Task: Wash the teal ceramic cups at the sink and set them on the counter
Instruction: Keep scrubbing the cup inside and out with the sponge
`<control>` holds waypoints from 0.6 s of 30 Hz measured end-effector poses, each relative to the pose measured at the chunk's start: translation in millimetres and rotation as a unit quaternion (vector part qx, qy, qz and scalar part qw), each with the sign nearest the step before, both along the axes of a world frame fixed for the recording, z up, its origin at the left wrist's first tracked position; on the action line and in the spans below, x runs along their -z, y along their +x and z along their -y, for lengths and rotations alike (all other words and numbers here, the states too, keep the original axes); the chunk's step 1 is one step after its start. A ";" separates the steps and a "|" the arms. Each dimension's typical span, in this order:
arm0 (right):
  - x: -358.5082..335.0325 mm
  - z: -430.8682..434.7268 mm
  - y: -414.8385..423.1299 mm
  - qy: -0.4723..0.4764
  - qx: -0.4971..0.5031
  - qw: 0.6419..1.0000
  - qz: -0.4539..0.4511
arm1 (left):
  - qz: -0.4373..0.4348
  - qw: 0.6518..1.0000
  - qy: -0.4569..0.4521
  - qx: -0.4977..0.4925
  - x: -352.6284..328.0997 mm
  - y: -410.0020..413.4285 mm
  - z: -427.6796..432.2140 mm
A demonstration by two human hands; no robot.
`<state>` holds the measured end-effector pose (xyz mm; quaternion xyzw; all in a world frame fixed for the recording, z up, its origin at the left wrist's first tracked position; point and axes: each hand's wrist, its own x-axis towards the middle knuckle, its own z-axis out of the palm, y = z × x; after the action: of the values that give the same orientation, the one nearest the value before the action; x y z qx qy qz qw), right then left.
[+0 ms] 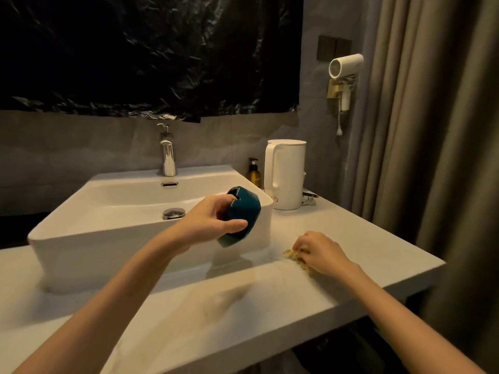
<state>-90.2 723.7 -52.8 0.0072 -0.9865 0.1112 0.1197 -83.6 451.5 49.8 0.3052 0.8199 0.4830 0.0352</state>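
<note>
Dim warm light falls on a white tabletop [364, 238] that runs along a grey wall [81, 147], the upper part of which is covered by a crinkled black plastic sheet [148, 49]. On the tabletop stands a white rectangular sink [121, 252] with a chrome tap [168, 157] at the back and a metal drain [174, 213] in the bowl. Just right of the sink are a small amber pump bottle [253, 174] and a white kettle [285, 174]. A white hair dryer [344, 67] hangs on the wall near a grey-brown curtain [432, 130].

The left hand [213, 220] grips a teal cup [239, 215], tipped on its side in the air at the sink's front right corner, thumb across its wall. The right hand [318, 252] rests on the tabletop near the front edge, fingers curled down and pinching a small yellowish scrap [293, 256]; what it is cannot be told
</note>
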 end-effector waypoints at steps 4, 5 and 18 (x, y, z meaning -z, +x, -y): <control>-8.5 7.1 6.2 0.055 0.022 0.998 -0.012 | -0.168 0.982 -0.076 -0.027 14.2 12.0 1.1; -16.7 13.2 9.0 0.047 0.019 0.998 -0.040 | -0.203 0.974 -0.093 -0.042 16.8 13.4 3.4; -117.8 131.3 -1.6 0.101 -0.341 0.903 -0.240 | -0.486 0.814 -0.295 -0.117 16.2 -1.3 70.4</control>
<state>-91.7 592.3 65.1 0.3813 -0.8714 0.0394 0.3060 -84.9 381.0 33.6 0.3772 0.8630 0.0069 -0.3360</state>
